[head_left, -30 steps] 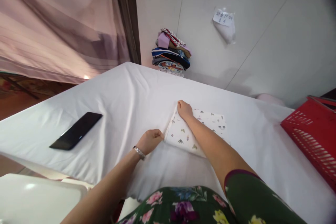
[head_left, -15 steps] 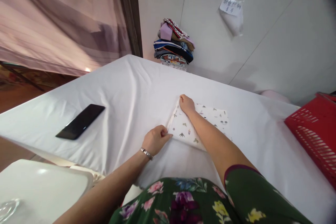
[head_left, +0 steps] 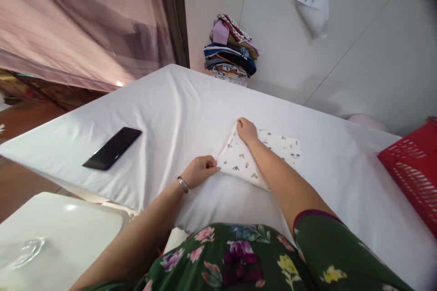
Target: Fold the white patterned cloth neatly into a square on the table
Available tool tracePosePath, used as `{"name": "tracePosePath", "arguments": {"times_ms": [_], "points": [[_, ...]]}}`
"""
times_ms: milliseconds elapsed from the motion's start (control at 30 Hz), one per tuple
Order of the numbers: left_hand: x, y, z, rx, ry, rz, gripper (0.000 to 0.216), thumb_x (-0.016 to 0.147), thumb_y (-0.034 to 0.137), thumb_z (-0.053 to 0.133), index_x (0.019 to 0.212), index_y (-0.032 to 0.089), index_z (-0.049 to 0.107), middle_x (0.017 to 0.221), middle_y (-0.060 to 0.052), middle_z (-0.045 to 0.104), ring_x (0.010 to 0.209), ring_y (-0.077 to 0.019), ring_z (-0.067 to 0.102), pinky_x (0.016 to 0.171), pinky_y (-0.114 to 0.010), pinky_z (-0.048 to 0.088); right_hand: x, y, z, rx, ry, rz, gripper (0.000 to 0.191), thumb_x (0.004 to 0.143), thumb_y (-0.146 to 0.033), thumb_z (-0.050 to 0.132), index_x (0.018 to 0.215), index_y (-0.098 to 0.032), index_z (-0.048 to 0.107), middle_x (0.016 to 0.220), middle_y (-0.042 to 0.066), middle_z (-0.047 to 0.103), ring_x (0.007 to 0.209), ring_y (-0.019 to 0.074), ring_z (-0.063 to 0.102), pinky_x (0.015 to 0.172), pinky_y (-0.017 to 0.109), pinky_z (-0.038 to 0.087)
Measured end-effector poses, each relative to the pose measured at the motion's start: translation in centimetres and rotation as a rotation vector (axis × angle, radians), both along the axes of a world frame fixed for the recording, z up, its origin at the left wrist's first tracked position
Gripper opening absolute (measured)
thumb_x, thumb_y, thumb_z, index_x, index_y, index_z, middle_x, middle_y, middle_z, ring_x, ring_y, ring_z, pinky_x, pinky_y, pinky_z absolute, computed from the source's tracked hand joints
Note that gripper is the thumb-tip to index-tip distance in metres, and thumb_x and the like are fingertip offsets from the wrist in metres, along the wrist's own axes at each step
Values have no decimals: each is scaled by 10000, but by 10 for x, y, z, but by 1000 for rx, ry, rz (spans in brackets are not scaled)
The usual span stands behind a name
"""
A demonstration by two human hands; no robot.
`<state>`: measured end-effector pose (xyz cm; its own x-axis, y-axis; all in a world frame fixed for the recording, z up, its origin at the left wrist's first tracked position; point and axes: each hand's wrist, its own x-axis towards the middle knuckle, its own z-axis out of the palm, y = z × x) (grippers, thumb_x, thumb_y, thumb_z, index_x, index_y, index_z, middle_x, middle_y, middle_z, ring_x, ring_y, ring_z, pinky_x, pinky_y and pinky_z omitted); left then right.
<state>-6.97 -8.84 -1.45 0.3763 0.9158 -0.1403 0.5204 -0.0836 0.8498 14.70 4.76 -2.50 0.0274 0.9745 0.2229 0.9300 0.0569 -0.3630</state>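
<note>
A white cloth [head_left: 244,163] with small printed plant and leaf shapes lies folded on the white-covered table [head_left: 157,118]. My left hand [head_left: 200,170], with a silver watch or bracelet at the wrist, pinches its near left corner. At the far left corner, my right hand [head_left: 246,130] is closed on the cloth's edge. My right forearm crosses over the cloth and hides part of it. The left edge of the cloth runs between the two hands, lifted slightly.
A dark phone or tablet [head_left: 112,149] rests on the left of the table. Folded clothes [head_left: 232,52] are stacked beyond the far edge. At right stands a red basket [head_left: 413,168], at lower left a white stool or chair seat [head_left: 68,227]. A labelled bag [head_left: 312,7] is near the wall.
The view has shifted slightly, so most things appear a little further right and higher. Both hands keep hold of the same corners of the cloth.
</note>
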Motion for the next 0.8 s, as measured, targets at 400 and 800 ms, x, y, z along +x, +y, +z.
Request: {"name": "tracePosePath", "arguments": {"times_ms": [400, 800], "points": [[-1, 1, -3, 86, 34, -9, 184, 750, 342, 508, 675, 179, 465, 576, 56, 414, 549, -79, 365, 536, -207, 301, 0, -2, 2, -3, 17, -20, 270, 891, -253, 363, 1016, -220, 600, 995, 29, 619, 901, 174, 551, 799, 255, 376], [5, 3, -15, 102, -113, 124, 176, 691, 296, 538, 614, 163, 453, 618, 40, 500, 564, -82, 417, 536, -199, 325, -2, -2, 2, -27, 15, -54, 266, 894, -261, 351, 1001, -222, 592, 982, 15, 622, 900, 160, 555, 785, 240, 381]]}}
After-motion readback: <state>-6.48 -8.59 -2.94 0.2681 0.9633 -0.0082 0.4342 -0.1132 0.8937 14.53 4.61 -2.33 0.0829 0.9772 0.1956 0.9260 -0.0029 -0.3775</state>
